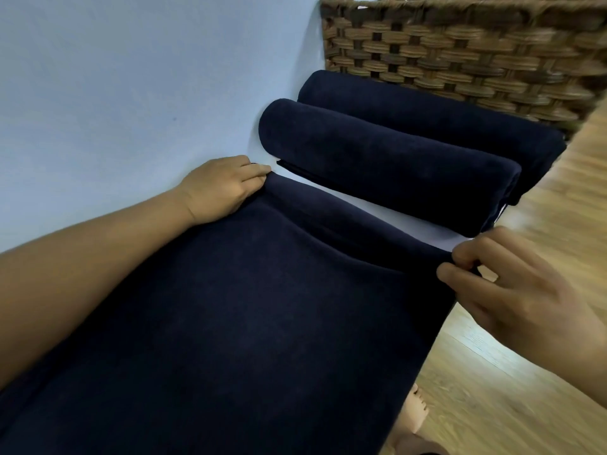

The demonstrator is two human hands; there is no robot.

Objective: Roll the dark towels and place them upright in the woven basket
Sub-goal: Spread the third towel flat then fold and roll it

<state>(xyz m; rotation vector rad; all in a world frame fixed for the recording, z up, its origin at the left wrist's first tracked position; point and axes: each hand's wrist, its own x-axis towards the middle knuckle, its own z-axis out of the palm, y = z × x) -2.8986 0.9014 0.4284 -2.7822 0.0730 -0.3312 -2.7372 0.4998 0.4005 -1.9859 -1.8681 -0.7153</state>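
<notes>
A dark navy towel (246, 323) lies spread flat on the pale blue surface (98, 93), its far edge turned over into a small fold. My left hand (226, 185) grips that edge at its left corner. My right hand (512, 287) pinches the same edge at the right corner, over the table's side. Two rolled dark towels lie on their sides beyond it: a nearer roll (387, 159) and a farther roll (427, 110). The woven basket (460, 44) stands behind them at the top right; its inside is hidden.
The surface ends on the right, where wooden flooring (525, 405) shows below. A bare foot (415, 408) stands on the floor by the towel's hanging side. A strip of bare surface (377, 211) separates the flat towel from the nearer roll.
</notes>
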